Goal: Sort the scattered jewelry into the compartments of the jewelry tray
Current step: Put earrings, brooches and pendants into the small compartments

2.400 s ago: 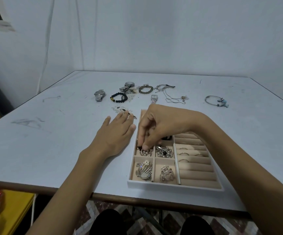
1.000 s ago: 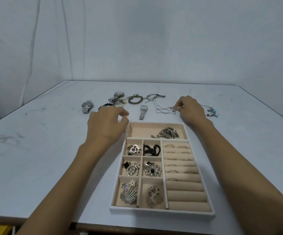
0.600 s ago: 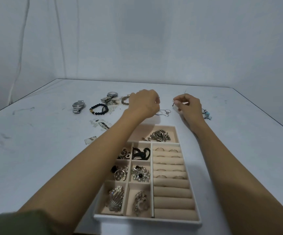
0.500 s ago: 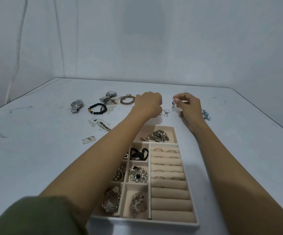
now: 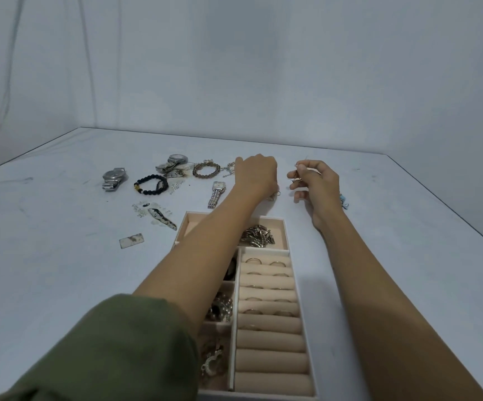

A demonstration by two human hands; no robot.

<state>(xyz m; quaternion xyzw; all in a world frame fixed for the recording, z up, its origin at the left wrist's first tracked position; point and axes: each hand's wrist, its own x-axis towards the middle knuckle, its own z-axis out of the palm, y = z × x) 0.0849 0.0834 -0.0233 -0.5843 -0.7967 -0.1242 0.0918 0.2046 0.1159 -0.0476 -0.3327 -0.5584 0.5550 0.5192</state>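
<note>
Head view: your right hand [image 5: 313,183] pinches one end of the necklace [image 5: 296,177], beyond the tray [image 5: 287,248]. Your left hand [image 5: 256,175] curls down over the rest, its grip hidden. Lift unevenly and the chain may knot or drag the watch [image 5: 215,194].

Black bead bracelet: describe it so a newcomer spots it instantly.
On the white table, look past the far left corner of the jewelry tray. The black bead bracelet lies right of the leftmost silver watch and left of a brown bead bracelet. It alone is a black ring with one yellow bead.
</note>
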